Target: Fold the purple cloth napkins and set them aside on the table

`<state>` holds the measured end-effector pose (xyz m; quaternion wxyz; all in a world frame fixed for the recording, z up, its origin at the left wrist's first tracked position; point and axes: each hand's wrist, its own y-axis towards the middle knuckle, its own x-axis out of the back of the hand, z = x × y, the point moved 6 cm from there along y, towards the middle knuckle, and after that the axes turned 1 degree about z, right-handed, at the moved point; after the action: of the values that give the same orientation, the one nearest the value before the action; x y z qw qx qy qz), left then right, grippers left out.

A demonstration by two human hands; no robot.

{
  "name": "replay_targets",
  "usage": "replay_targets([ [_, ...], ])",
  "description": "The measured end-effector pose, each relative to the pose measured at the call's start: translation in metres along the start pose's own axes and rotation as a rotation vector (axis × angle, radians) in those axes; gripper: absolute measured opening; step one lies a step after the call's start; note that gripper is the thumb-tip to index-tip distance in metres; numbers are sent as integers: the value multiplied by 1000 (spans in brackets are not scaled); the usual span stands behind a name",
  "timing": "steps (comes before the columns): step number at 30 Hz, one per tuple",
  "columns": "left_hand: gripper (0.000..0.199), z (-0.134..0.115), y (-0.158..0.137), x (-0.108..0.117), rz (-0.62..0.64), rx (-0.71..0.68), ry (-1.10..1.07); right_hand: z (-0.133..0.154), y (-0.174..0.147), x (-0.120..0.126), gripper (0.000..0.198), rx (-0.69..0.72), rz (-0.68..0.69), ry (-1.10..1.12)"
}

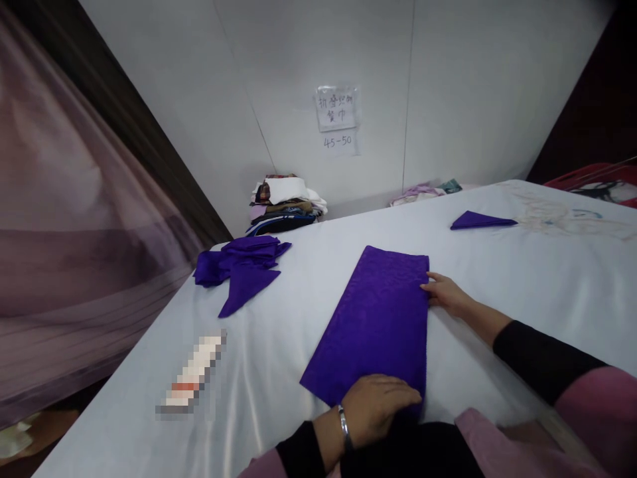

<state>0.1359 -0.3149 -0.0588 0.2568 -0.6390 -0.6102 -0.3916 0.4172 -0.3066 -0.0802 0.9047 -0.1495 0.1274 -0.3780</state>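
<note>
A purple napkin [381,312] with a faint woven pattern lies spread on the white-covered bed, folded into a long four-sided shape. At its upper right edge, my right hand [445,293] pinches the fabric between thumb and fingers. My left hand [381,401], with a silver bracelet at the wrist, is closed over the near right corner; its thumb is hidden. Away to the left sits a loose pile of purple napkins [243,262], one pointed corner hanging toward me. A small folded purple napkin [482,220] rests at the far right.
A blurred-out narrow strip [194,375] lies on the left of the bed cover [263,372]. Stacked clothes [284,204] stand against the wall beneath a paper sign [337,109]. A sheer curtain [74,219] hangs at left; a red basket [582,176] stands at far right.
</note>
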Motion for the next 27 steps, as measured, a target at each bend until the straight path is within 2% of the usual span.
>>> replay_targets([
  [5, 41, -2, -1, 1, 38, 18, -31, 2, -3, 2, 64, -6, 41, -41],
  [7, 40, -7, -3, 11, 2, -2, -61, 2, -3, 5, 67, -5, 36, -93],
  [9, 45, -7, -6, 28, -90, 23, -82, 2, 1, 9, 70, 4, 35, -179],
  [12, 39, 14, -16, 60, -267, 238, -30, 10, 12, 21, 77, 71, -27, -399],
  [15, 35, 52, -30, 89, -419, 538, 116, 26, 26, 31, 78, 148, -156, -682],
  [17, 36, 76, -37, 103, -480, 686, 220, 37, 36, 32, 80, 170, -203, -823],
  [20, 41, 106, -37, 112, -469, 868, 259, 47, 53, 26, 82, 185, -224, -992],
  [23, 50, 127, -31, 109, -415, 1011, 171, 50, 70, 18, 79, 268, -241, -1154],
  [25, 49, 134, -26, 106, -394, 1073, 106, 50, 81, 16, 74, 380, -249, -1216],
  [27, 38, 139, -23, 102, -373, 1110, 42, 53, 90, 12, 65, 570, -249, -1240],
])
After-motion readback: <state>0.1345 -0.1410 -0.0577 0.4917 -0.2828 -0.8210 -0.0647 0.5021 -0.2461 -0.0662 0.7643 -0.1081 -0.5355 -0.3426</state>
